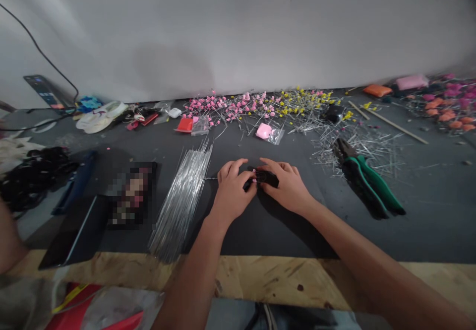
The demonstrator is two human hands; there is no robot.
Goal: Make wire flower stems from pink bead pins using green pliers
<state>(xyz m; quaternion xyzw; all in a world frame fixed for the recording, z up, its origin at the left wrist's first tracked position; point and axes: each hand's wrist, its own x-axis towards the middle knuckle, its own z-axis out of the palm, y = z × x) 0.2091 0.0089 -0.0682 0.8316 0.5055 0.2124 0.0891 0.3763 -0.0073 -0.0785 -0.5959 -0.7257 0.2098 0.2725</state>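
Note:
My left hand (pixel 233 186) and my right hand (pixel 285 183) meet over the dark table top at the middle of the view. Between their fingertips is a small black piece (pixel 267 177) with tiny pink bits on it, held from both sides. A twisted wire (pixel 211 178) sticks out to the left of my left hand. Just left of it lies a bundle of straight silvery wires (pixel 182 196). Pliers with green and black handles (pixel 368 181) rest to the right, their jaws on scattered short wires (pixel 386 154).
Pink-tipped wires (pixel 230 105) and yellow-tipped wires (pixel 305 102) are heaped along the wall. A pink packet (pixel 264 131) lies before them. Dark phone-like objects (pixel 80 231) are at the left, near a person's arm (pixel 9 235). A wooden edge (pixel 275 280) borders the front.

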